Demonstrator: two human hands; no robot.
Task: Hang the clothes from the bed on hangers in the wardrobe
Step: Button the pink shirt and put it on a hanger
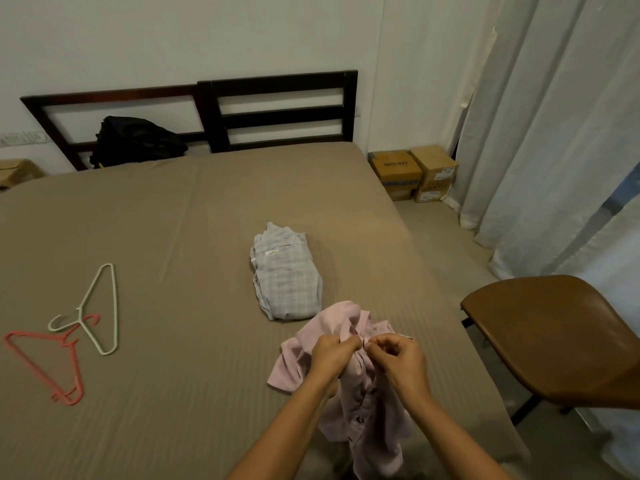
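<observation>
A pink button shirt (pixel 360 403) lies crumpled near the bed's right front edge, lifted a little by both hands. My left hand (pixel 330 355) pinches the shirt's front placket near the collar. My right hand (pixel 398 362) pinches the same spot from the other side, at a button. A folded light checked shirt (pixel 287 282) lies just beyond on the brown bed sheet (pixel 173 237). On the left of the bed lie a white hanger (pixel 98 306) and a pink hanger (pixel 45 365), their hooks overlapping. No wardrobe is in view.
A brown chair (pixel 554 341) stands close to the bed's right side. A black bag (pixel 135 140) leans at the dark headboard (pixel 277 109). Cardboard boxes (pixel 415 174) sit on the floor by the white curtain (pixel 554 133).
</observation>
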